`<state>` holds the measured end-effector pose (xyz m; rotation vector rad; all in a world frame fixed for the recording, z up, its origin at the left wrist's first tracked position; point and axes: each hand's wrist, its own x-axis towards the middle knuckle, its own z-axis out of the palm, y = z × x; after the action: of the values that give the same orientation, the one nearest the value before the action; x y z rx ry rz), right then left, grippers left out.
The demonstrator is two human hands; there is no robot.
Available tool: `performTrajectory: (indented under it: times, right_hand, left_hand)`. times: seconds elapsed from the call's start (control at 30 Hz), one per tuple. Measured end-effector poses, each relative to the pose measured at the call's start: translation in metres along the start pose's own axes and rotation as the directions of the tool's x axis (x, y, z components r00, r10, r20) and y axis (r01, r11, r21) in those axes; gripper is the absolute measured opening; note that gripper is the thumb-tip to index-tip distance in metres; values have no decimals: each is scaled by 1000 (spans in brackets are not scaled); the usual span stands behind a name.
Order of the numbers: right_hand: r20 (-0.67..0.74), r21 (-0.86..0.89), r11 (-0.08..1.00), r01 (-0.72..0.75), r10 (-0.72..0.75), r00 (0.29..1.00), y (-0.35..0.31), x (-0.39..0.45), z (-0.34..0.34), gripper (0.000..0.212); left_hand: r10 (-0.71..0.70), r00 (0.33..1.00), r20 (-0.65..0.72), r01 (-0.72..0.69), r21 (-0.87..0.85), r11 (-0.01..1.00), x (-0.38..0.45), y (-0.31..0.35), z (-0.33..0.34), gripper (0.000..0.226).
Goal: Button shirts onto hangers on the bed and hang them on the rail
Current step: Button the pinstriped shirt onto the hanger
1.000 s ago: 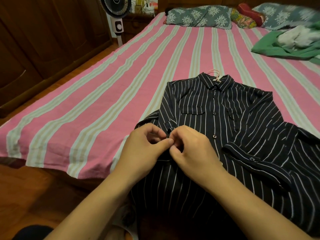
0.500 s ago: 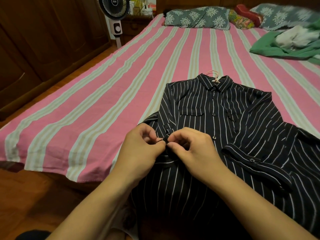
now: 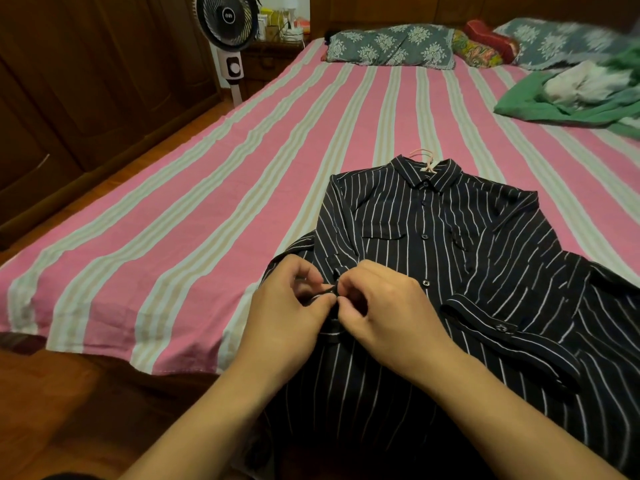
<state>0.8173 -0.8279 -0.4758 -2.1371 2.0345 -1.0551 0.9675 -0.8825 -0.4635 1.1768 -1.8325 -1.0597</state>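
- Where the dark striped shirt (image 3: 460, 271) lies flat at the bed's (image 3: 207, 202) near edge, two hands meet: left hand (image 3: 291, 310) and right hand (image 3: 384, 306) both pinch its left cuff fabric.
- Three placket buttons show fastened above.
- One pink hanger (image 3: 426, 160) hook pokes from the collar.
- Farther: one green garment (image 3: 568, 105), three pillows, one fan (image 3: 227, 20).

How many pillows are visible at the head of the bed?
3: a grey floral pillow at centre, a small red patterned one beside it, another grey floral one rightward. More may be hidden.
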Motion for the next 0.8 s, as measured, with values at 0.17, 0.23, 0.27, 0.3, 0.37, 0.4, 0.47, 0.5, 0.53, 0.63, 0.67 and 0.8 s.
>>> performTrajectory:
  times: [0.17,0.23,0.27,0.3,0.37,0.4,0.47,0.5,0.53,0.63,0.67,0.8]
  right_hand:
    - [216,315,888,-334,276,937,3,15,-7,9]
    - [369,389,811,-437,297,881,7,21,-15,9]
    - [412,405,792,-456,287,865,9,23,-19,8]
    - [441,422,778,-466,273,855,10,24,-21,8]
    - [477,468,728,-500,268,837,10,28,-23,11]
    - [493,499,686,-530,278,824,10,29,-23,14]
    - [544,564,559,-607,302,783,12,32,-20,22]
    - [572,588,498,-638,302,763,13,33,-20,24]
    - [590,603,460,-652,293,752,14,34,-20,24]
    - [551,565,552,-614,302,778,16,33,-21,17]
    - [496,525,617,-586,338,800,16,32,-21,14]
    - [267,448,778,-440,354,897,20,25,-28,12]
  left_hand:
    - [150,988,-21,-146,136,980,2,-4,1,23]
    - [177,984,9,-176,149,973,4,-5,-2,26]
    - [190,981,29,-192,157,969,5,-5,-3,28]
    - [204,978,48,-209,164,964,6,-6,-4,31]
    - [238,968,81,-249,170,954,10,-6,-7,32]
    - [265,959,96,-279,180,943,12,-7,-9,31]
    - [343,930,129,-364,224,904,14,-5,-10,29]
    - [369,919,138,-392,236,889,13,-5,-9,28]
    - [369,921,129,-389,232,892,13,-4,-7,28]
    - [180,980,87,-188,86,978,15,-5,-3,25]
    - [98,991,89,-100,24,995,18,-5,-3,25]
    - [66,993,94,-68,23,997,27,-5,-9,11]
